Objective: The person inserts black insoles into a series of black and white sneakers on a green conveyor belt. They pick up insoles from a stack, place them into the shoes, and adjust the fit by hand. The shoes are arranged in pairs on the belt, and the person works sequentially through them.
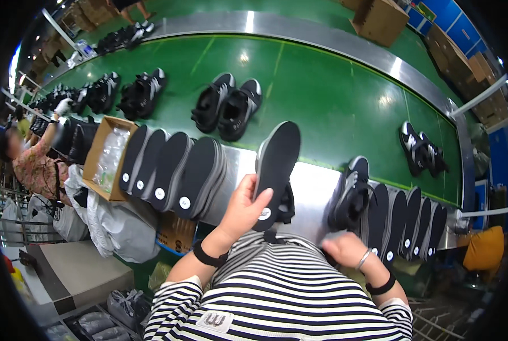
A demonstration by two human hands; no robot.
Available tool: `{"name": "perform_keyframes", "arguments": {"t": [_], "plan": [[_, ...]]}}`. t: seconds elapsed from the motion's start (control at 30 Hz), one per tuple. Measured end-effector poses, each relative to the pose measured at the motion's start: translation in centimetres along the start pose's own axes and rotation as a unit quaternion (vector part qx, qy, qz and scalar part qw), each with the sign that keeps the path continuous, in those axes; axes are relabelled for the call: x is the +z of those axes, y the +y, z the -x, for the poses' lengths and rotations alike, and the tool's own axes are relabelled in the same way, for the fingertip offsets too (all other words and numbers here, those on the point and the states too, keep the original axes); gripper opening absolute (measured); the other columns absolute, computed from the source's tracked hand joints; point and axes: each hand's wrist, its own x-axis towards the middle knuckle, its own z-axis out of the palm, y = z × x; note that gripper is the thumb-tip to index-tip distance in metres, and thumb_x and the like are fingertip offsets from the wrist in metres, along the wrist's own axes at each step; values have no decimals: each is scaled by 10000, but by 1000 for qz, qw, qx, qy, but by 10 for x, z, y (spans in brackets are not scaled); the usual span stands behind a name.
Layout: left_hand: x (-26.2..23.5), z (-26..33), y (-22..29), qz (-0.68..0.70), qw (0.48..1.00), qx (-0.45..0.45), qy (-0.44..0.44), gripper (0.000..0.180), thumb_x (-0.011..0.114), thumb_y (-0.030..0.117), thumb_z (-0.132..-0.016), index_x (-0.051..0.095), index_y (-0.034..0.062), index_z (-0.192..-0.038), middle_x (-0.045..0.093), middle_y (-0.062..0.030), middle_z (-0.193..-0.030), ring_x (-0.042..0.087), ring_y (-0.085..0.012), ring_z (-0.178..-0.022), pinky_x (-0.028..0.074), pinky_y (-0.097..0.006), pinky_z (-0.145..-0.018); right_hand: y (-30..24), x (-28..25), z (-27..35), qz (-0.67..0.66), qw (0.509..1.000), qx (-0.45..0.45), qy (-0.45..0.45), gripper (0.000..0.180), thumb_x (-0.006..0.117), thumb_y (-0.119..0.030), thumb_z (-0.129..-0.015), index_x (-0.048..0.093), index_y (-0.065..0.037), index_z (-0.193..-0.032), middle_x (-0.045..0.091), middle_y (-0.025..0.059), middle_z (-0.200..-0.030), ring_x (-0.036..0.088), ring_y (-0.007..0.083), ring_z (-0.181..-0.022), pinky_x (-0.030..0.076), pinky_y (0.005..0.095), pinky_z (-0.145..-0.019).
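My left hand [242, 207] is closed on a black insole [279, 150] with a round white sticker at its heel, thumb on top and fingers beneath. Behind the insole shows part of a dark shoe [288, 204]; whether I hold that too is hidden. My right hand [346, 250] is low by my waist, just below a black-and-grey sneaker [350, 193] on the metal ledge [316, 182]. Its fingers are blurred, with a pale grey patch beside them that I cannot make out. Stacks of insoles [200, 170] stand to the left, and more insoles [396, 219] to the right.
A green conveyor [322, 85] runs beyond the ledge, carrying pairs of sneakers [225, 105] and another pair [422, 148] far right. An open carton [103, 153] holds clear plastic bags. A co-worker [38, 159] with a gloved hand stands left. White sacks [123, 233] hang below.
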Motion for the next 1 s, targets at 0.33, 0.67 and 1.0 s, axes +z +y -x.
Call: {"name": "perform_keyframes", "arguments": {"t": [0.33,0.67,1.0], "plan": [[42,6,-21,-331,905,193,-184,272,641,210,-702,542,35,-887,560,-134,-824,538,-304,-759,442,-367,-662,-52,-24,-46,-493,729,-214,424,384,688,-147,-687,398,-74,-928,440,-3,-835,416,63,-716,374,188,-628],[16,-37,-59,-606,750,257,-59,461,649,163,-631,486,9,-1034,489,-133,-1022,472,-282,-970,379,-354,-832,-36,-35,-29,-25,877,-165,452,164,616,-205,-713,597,-43,-731,563,116,-874,572,262,-654,457,316,-582],[25,-72,-68,-472,857,206,5,147,547,148,-778,561,2,-789,578,-142,-722,556,-317,-695,439,-382,-621,-51,-55,-13,282,895,-74,337,112,537,-145,-702,600,-62,-661,559,77,-717,589,239,-609,482,345,-550]]}}
